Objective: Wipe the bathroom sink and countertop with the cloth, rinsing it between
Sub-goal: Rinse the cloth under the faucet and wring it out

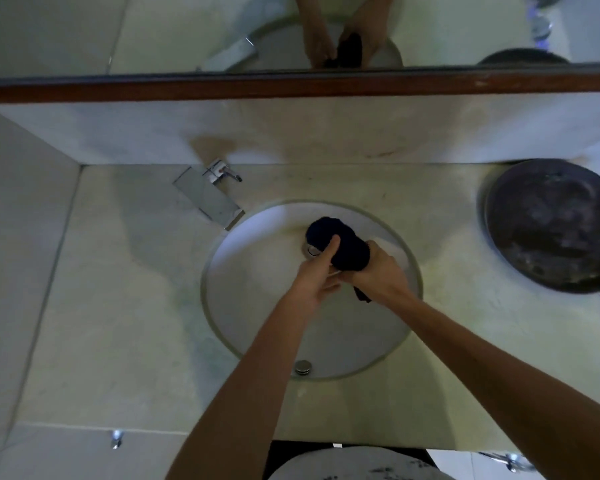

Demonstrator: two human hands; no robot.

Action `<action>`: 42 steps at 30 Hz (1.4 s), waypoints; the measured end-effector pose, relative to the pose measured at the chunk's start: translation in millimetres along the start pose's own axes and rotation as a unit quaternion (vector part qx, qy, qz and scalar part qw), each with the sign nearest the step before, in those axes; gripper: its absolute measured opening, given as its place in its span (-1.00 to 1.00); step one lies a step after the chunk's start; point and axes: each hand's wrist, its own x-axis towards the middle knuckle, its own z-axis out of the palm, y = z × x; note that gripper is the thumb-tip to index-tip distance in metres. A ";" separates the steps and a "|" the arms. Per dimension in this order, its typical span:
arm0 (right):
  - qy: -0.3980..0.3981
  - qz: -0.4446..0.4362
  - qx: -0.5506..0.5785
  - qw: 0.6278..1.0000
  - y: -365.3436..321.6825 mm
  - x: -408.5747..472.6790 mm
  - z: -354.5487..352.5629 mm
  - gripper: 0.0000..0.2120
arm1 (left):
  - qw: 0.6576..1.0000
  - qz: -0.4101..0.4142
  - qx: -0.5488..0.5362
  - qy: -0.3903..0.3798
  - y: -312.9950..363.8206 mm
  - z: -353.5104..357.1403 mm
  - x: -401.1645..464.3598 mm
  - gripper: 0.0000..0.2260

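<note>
We have the dark blue cloth (340, 245) bunched over the sink basin (257, 306), the right hand (378, 275) clenched round its lower end and the left hand (312, 282) gripping beside it, thumb up along the roll. To wring well, we should twist the hands in opposite directions, keeping the cloth above the basin so drips stay off the desk (118, 306).

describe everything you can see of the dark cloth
The cloth is dark navy, nearly black, and looks like soft fabric bunched into a thick roll. It is held above the round sink basin, over the drain area. The right hand grips its near end and the left hand holds its side, thumb pressed on it. A small tail hangs below the right hand. Wetness cannot be judged.
</note>
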 end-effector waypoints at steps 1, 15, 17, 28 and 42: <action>-0.022 -0.012 0.048 0.999 -4.3 -5.6 -5.3 -0.58 | 0.999 0.003 -0.049 -0.016 -0.1 4.2 -3.8 -0.42; -0.144 0.015 0.378 0.915 -33.0 -37.5 -47.7 -0.78 | 0.964 0.097 -0.229 -0.089 9.9 -11.5 -57.2 -0.40; -0.143 -0.043 0.391 0.908 -35.0 -51.1 -42.0 -0.62 | 0.968 0.104 -0.214 -0.078 11.6 -12.8 -63.2 -0.37; 0.041 -0.141 0.374 0.916 -76.2 -75.0 -17.4 -0.75 | 0.948 0.101 -0.256 -0.162 11.9 -58.1 -76.5 -0.69; 0.009 -0.217 0.096 0.971 -174.9 -121.2 -15.1 -0.80 | 0.845 0.438 0.253 -0.175 95.5 -150.6 -137.6 -0.66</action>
